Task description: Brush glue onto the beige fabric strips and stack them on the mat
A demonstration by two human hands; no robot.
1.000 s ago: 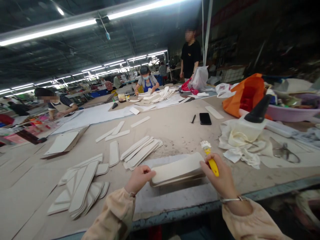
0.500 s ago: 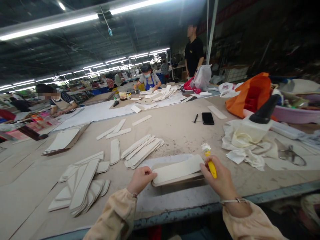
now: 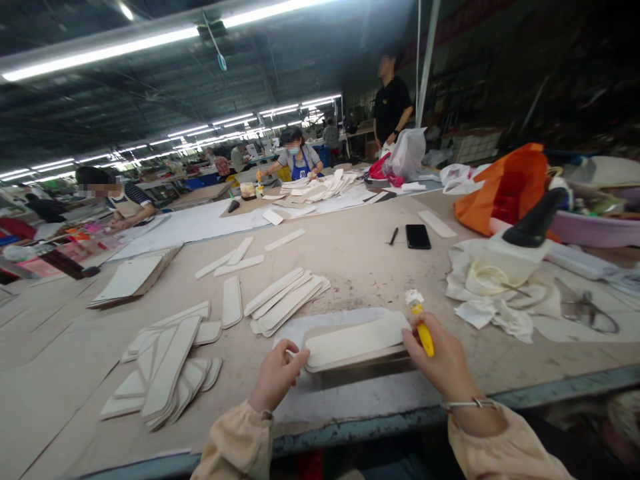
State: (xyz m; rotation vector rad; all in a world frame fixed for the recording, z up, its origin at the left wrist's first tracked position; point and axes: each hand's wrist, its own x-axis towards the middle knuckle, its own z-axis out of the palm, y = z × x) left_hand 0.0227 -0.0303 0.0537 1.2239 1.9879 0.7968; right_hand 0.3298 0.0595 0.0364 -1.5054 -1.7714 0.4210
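Observation:
A small stack of long white rounded pieces [image 3: 356, 341] lies on a pale sheet near the table's front edge. My left hand [image 3: 277, 375] grips the stack's left end with curled fingers. My right hand [image 3: 442, 360] touches the right end while holding a yellow-handled brush [image 3: 419, 320] whose white bristles point up and away.
Fanned piles of white pieces [image 3: 165, 370] lie to the left, more [image 3: 286, 300] just beyond the stack. A black-capped glue bottle [image 3: 517, 247] on rags, scissors [image 3: 583, 308], an orange bag [image 3: 505, 187] and a phone [image 3: 418, 236] sit at right. Other people work at the far tables.
The stack and both hands stay in place; my left fingers have shifted slightly lower on the stack's left end. The view has drifted a little.

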